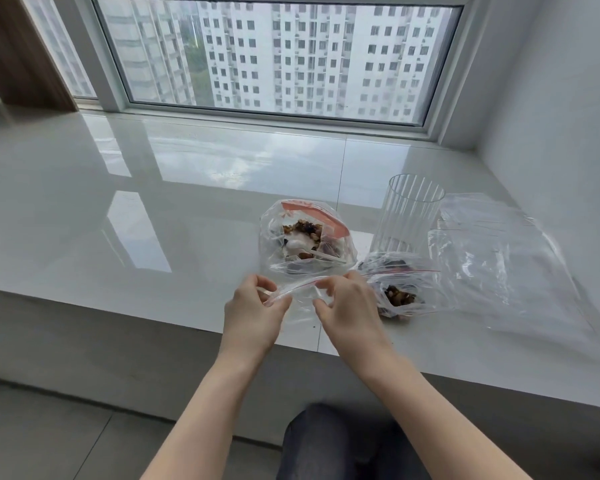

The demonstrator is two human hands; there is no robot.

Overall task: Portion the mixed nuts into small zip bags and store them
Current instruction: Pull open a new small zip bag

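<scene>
Two hands: both work one small zip bag (293, 303) at the near edge of the white sill (118, 209).
Left hand (253, 313): fingers and thumb curled, pinching the left end of the bag's mouth strip.
Right hand (347, 306): fingers curled over the strip's right end, pinching it; the thumb points back toward the left hand.
Strip axis: runs left to right between the hands, rising slightly toward the right.
Bag body: clear, hanging slack below the strip; it looks empty, though the film is hard to read.
Nut supply: large open bag of mixed nuts (307, 237) directly beyond the hands, just past the strip, with a white plastic spoon (305, 249) lying in it, handle pointing right.
Nearer hand: judged the right, since the handle sits on its side.
Filled portion: small bag with nuts (400, 292) just beside the right hand, on the sill.
Further out: clear ribbed cup (407, 213) behind that bag, spare clear bags (499, 258) to the far right.
</scene>
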